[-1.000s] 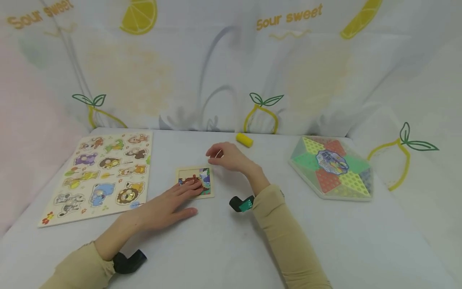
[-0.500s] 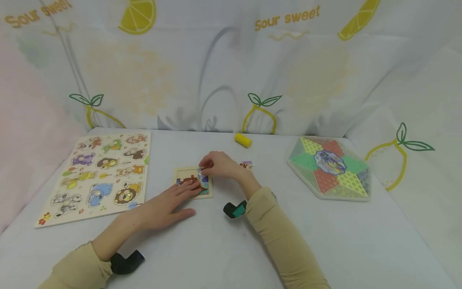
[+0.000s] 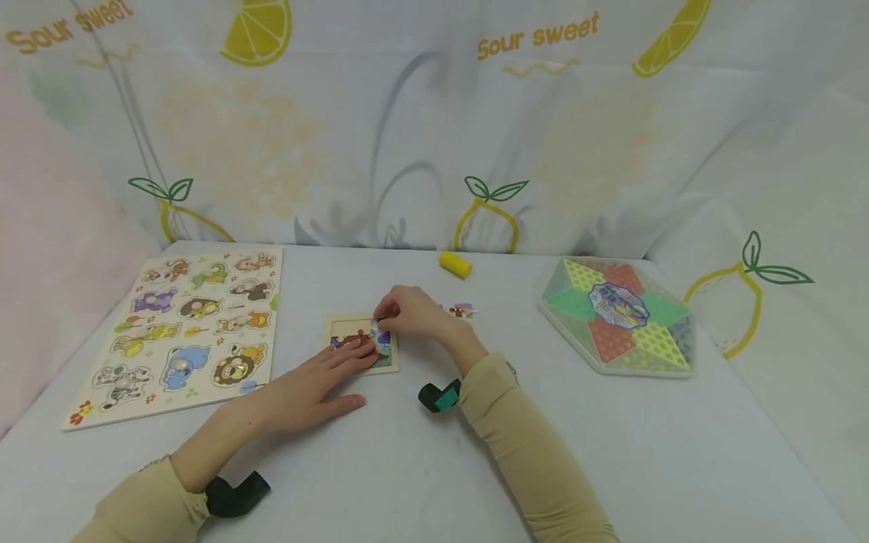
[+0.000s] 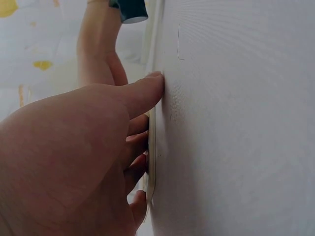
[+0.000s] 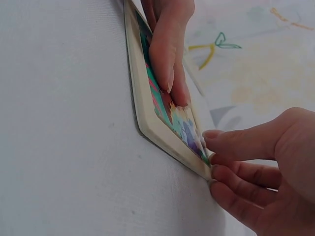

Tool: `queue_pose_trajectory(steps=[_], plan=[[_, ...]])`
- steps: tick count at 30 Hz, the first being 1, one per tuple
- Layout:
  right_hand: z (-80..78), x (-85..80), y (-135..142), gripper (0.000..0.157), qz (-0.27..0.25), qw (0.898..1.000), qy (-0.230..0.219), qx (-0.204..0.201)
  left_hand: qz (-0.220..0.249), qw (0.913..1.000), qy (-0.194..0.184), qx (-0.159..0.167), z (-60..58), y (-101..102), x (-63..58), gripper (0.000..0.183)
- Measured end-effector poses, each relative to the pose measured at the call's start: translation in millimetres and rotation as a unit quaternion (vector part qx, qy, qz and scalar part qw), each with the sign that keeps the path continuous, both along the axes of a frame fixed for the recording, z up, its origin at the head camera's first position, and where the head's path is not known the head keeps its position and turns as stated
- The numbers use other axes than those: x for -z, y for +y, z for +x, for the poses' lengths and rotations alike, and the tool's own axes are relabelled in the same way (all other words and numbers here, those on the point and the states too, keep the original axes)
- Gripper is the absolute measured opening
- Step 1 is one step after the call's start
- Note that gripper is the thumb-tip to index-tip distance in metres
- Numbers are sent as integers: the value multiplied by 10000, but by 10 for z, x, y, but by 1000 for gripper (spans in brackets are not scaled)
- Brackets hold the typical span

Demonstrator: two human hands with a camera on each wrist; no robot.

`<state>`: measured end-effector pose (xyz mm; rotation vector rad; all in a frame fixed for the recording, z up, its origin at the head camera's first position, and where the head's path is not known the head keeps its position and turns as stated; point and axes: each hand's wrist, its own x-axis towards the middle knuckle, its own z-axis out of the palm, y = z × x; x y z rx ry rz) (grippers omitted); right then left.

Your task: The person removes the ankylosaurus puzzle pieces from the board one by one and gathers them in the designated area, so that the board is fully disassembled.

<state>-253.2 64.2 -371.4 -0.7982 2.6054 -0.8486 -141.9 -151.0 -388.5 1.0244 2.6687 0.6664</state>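
Observation:
A small square jigsaw puzzle (image 3: 385,348) in a pale wooden frame lies flat on the table, showing a brown animal on a coloured background. Across its lower left my left hand (image 3: 299,396) is spread, with extended fingers resting on the picture and the thumb on the cloth. At the upper right corner, my right hand (image 3: 416,313) pinches with curled fingers. In the right wrist view, its thumb lies over the corner of the puzzle (image 5: 147,123) and the fingertips touch the frame's outer side. Whether a separate piece sits under that thumb is hidden.
Loose puzzle pieces (image 3: 464,310) lie just behind the right wrist. Farther back is a yellow cylinder (image 3: 455,264). A large animal peg board (image 3: 204,302) stands to the left, and a hexagonal game box (image 3: 618,313) to the right. A printed curtain (image 3: 421,128) hangs behind the table.
My right hand has moved down and left from above the puzzle onto its upper right corner, uncovering the loose pieces. My left hand has stayed on the puzzle.

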Motion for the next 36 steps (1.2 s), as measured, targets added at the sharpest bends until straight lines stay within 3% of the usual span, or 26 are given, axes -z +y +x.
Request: queue_pose_trajectory(steps=[14,30,36], plan=[[6,26,-52,19,23,9999,147,-8,-56,10000,1,-27,6,6,-10,63],[-25,30,-1,27,102,9998,-120,-123,-41,10000,-40,-44,-8,2,12,63],[-14,28,-13,27,203,9995,77,-225,-30,10000,-25,-45,-2,2,12,63]])
